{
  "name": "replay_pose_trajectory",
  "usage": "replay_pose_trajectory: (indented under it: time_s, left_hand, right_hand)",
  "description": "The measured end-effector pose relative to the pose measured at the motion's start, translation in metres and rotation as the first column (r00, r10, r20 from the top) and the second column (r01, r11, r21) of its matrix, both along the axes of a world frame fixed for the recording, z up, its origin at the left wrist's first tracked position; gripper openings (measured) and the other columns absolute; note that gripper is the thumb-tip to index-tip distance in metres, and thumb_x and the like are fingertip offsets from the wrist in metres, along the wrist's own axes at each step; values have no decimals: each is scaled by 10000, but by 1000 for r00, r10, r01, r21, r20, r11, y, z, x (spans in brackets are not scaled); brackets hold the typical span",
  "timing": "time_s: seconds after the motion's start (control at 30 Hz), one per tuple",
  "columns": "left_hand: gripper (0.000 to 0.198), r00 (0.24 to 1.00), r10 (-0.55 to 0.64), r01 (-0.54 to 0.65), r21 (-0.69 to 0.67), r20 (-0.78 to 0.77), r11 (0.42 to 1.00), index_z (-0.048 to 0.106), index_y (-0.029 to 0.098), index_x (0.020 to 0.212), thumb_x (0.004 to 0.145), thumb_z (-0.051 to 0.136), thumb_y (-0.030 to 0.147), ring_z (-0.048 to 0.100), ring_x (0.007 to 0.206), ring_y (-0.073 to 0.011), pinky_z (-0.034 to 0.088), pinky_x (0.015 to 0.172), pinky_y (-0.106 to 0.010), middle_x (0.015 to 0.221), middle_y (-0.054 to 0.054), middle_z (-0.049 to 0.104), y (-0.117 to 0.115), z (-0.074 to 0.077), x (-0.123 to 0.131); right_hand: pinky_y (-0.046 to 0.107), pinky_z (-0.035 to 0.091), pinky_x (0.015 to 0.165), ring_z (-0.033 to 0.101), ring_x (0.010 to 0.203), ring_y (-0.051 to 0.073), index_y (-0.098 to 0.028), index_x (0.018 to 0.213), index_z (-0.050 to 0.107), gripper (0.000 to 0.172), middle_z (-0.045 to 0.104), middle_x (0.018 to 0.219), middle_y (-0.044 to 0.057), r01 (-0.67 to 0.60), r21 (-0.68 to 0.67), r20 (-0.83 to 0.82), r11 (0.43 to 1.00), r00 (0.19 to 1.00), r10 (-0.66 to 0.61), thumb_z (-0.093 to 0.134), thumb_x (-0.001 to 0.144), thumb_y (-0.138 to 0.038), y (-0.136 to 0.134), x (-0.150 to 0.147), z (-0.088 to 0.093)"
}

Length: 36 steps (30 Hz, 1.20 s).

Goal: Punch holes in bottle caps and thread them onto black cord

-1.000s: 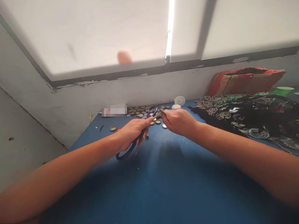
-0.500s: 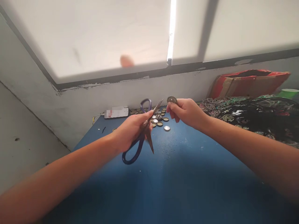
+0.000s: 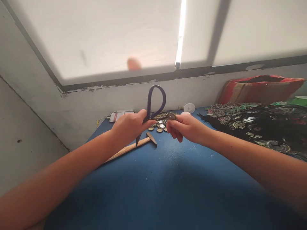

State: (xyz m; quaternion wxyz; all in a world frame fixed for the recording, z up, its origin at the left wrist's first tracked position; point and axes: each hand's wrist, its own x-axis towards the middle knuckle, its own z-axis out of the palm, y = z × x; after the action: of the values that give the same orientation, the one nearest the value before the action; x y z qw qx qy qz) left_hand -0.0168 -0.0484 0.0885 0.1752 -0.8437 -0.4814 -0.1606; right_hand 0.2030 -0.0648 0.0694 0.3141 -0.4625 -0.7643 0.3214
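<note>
My left hand [image 3: 133, 125] is closed around a pair of scissors [image 3: 164, 99] near the pivot, with one dark purple handle loop pointing up. One blade reaches right to a bottle cap [image 3: 171, 117], its tip at or against the cap; the other blade points down. Between thumb and fingers, my right hand [image 3: 185, 125] pinches that cap, which has a crimped edge and a small light spot in its middle. Several more bottle caps [image 3: 159, 130] lie on the blue table [image 3: 153, 188] behind and below the hands. A hammer [image 3: 130, 148] with a wooden handle lies under my left hand.
A phone [image 3: 120, 115] with a cable lies at the back left. White round discs [image 3: 189, 108] are by the wall. To the right sit a heap of cords and black strands [image 3: 271, 124], a red and brown cardboard box [image 3: 261, 91] and a green container [image 3: 299, 101].
The scissors have turned in my left hand, and a blade now meets the cap. My right hand has come lower with the cap. The hammer and white discs have come into sight.
</note>
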Motion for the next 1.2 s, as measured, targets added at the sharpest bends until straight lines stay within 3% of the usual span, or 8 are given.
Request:
replay_pose_trajectory:
  time_s: [0.27,0.4,0.5,0.7,0.87,1.07,1.2]
  left_hand:
    - [470,989,80,-60,155,-126,986,512,189,797,922,368,619,544,514,-191,160,488,-267,526,-19,491,-8,-1,-1]
    - [489,980,52,-11,206,-194,978,521,180,779,936,338,605,550,504,-198,140,483,-278,538,-40,497,-14,-2,1]
    - [476,985,57,-29,167,-165,985,519,177,785,933,356,600,549,506,-196,154,486,-277,541,-38,499,-14,-1,4]
    - [433,999,13,-13,0,-34,1000,480,183,775,937,391,574,518,524,-167,236,498,-262,560,-13,511,-5,-1,7]
    - [445,997,45,-43,39,-61,998,488,187,761,918,412,596,515,500,-170,210,486,-265,529,-7,490,-6,-2,6]
    - [458,993,70,-59,115,-94,992,497,186,762,901,427,616,547,512,-197,174,485,-272,526,-17,483,-9,1,8]
    - [461,997,52,-50,36,-58,998,459,190,737,896,433,621,514,515,-181,202,489,-266,533,-9,471,-6,1,8]
  right_hand:
    - [241,407,455,501,401,90,-181,693,571,388,554,518,-33,39,11,171,999,984,-40,314,952,-312,-4,-5,1]
    - [240,379,474,464,443,85,-172,698,572,403,510,532,-53,106,116,335,988,932,-139,369,985,-370,-5,-9,-1]
    - [245,370,530,437,502,88,-167,704,548,369,460,567,-65,123,249,417,961,882,-221,427,980,-380,-9,-12,0]
    - [295,226,521,318,503,115,-198,609,426,415,416,543,-33,122,442,486,889,800,-351,293,994,-280,-12,-15,-1]
    - [291,212,514,360,502,120,-186,673,509,362,477,569,-21,-11,479,593,878,741,-314,306,971,-202,-9,-11,0]
    - [339,178,568,432,601,167,-137,810,621,223,598,705,74,-225,492,742,841,614,-270,412,864,-80,-11,-7,8]
    - [330,183,540,425,574,164,-127,822,612,266,599,700,80,-174,510,734,842,600,-320,359,898,-99,-13,-12,5]
